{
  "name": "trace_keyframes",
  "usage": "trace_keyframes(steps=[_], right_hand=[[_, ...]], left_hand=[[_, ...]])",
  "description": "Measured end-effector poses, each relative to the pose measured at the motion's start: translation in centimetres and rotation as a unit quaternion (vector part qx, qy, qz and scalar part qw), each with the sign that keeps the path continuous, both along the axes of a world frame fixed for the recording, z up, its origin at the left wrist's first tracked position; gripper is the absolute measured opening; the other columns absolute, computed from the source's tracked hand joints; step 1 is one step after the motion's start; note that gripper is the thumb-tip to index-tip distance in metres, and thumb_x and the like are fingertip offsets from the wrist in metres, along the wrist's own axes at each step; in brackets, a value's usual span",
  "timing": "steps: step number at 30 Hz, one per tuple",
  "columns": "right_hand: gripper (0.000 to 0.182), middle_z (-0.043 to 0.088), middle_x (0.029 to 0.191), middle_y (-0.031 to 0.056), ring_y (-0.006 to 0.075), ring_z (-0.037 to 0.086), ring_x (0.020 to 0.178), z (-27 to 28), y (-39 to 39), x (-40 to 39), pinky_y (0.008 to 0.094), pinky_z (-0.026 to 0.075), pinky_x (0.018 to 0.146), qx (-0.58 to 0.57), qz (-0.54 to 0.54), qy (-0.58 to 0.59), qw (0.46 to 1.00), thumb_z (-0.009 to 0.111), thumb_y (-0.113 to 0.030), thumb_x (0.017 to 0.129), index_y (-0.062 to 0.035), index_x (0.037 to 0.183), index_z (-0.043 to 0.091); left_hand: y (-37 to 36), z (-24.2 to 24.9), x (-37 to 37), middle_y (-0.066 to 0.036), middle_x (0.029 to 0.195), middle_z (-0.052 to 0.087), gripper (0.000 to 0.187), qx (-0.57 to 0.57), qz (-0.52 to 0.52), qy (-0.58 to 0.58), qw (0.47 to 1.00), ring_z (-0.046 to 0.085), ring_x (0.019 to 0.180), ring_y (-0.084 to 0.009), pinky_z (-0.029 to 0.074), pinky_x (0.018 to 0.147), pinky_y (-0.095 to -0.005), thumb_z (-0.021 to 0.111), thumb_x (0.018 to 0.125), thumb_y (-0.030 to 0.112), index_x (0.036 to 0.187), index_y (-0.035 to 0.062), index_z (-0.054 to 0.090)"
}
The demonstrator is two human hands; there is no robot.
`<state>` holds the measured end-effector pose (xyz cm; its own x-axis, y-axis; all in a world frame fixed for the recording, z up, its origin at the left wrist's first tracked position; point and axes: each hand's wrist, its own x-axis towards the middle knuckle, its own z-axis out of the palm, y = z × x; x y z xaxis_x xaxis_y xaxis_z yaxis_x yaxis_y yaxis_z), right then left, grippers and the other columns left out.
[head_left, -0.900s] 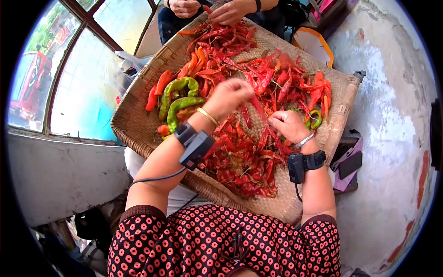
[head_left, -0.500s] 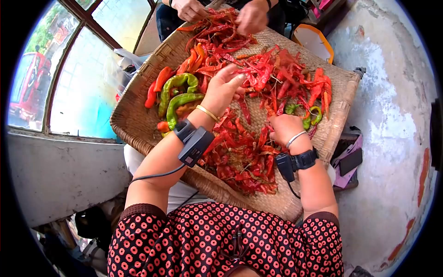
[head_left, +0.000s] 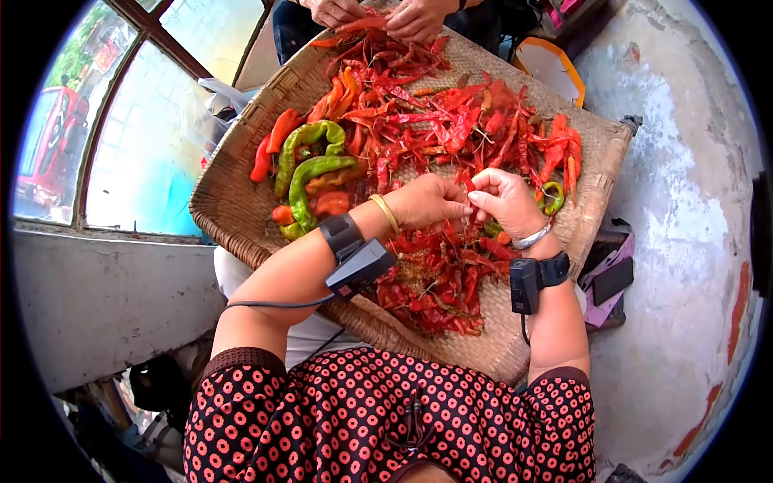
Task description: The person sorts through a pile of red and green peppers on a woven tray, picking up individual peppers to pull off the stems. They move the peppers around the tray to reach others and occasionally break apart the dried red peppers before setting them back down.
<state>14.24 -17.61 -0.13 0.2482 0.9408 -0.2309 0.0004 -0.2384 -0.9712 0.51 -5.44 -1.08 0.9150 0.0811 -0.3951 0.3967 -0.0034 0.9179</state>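
Over the middle of a woven basket tray (head_left: 555, 249), my left hand (head_left: 425, 201) and my right hand (head_left: 513, 205) meet fingertip to fingertip. Both pinch a dried red chili pepper (head_left: 469, 184); only a small part of it shows between the fingers. Beneath and nearer to me lies a heap of red chili pieces (head_left: 435, 290). Beyond my hands spreads a larger pile of whole dried red chilies (head_left: 451, 125). Curled green chilies (head_left: 299, 193) rest left of my left hand. A smaller green chili (head_left: 553, 198) lies beside my right hand.
At the far side of the tray, another person's hands (head_left: 415, 20) hold a red chili (head_left: 362, 24). A window (head_left: 145, 145) stands to the left, a worn wall (head_left: 676, 201) to the right. A dark phone-like object (head_left: 612, 279) lies beside the tray, below its right edge.
My left hand has come down and right, and my right hand has lifted slightly, so their fingertips now meet at a red chili. The other person's hands have drawn together.
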Motion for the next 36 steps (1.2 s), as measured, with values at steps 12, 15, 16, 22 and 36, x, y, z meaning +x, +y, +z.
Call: trace_keyframes(steps=[12,15,16,22,36], right_hand=[[0.012,0.060,0.070,0.0029,0.0095,0.057,0.062,0.1,0.2,-0.5,0.0228,0.047,0.058,0.042,-0.118,0.021,0.992,0.058,-0.010,0.082,-0.0026,0.091,0.059],[0.021,0.063,0.075,0.0110,0.0242,0.061,0.068,-0.5,0.2,-0.7,0.0340,0.048,0.064,0.006,0.073,-0.329,0.942,0.063,-0.024,0.073,-0.0052,0.082,0.063],[0.021,0.062,0.075,0.0108,0.0229,0.061,0.069,-0.8,0.3,-1.1,0.0330,0.047,0.063,-0.017,0.139,-0.388,0.911,0.063,-0.024,0.073,-0.0057,0.083,0.063],[0.045,0.062,0.083,0.0112,0.0300,0.060,0.078,-1.2,0.2,-4.1,0.0392,0.047,0.067,-0.071,0.234,-0.570,0.785,0.068,-0.035,0.067,-0.0096,0.102,0.056],[0.022,0.059,0.071,0.0148,0.0316,0.058,0.070,-1.3,-0.4,-0.1,0.0403,0.045,0.061,-0.097,0.153,-0.540,0.822,0.062,-0.022,0.070,-0.0078,0.085,0.058]], left_hand=[[3.6,1.3,-0.7,-0.002,0.071,0.062,0.020,-0.010,0.189,-0.063,0.980,0.048,0.049,-0.0039,0.039,0.044,-0.0183,0.053,0.088,0.025,0.085,0.0065,0.061],[5.7,1.3,-0.9,-0.004,0.086,0.062,0.024,-0.142,0.432,-0.157,0.877,0.050,0.055,-0.0058,0.040,0.048,-0.0189,0.050,0.089,0.027,0.097,0.0041,0.054],[6.1,1.3,-1.2,-0.004,0.088,0.061,0.028,-0.141,0.446,-0.137,0.873,0.050,0.055,-0.0058,0.041,0.049,-0.0191,0.050,0.089,0.027,0.103,0.0027,0.054],[4.4,0.8,-1.6,-0.015,0.079,0.063,0.023,0.373,0.127,-0.109,0.913,0.062,0.072,-0.0274,0.048,0.068,-0.0360,0.062,0.074,0.022,0.088,0.0035,0.065],[2.2,-0.4,-1.9,-0.015,0.081,0.063,0.033,0.360,-0.275,-0.066,0.889,0.059,0.076,-0.0309,0.047,0.067,-0.0393,0.060,0.073,0.035,0.090,0.0063,0.065]])
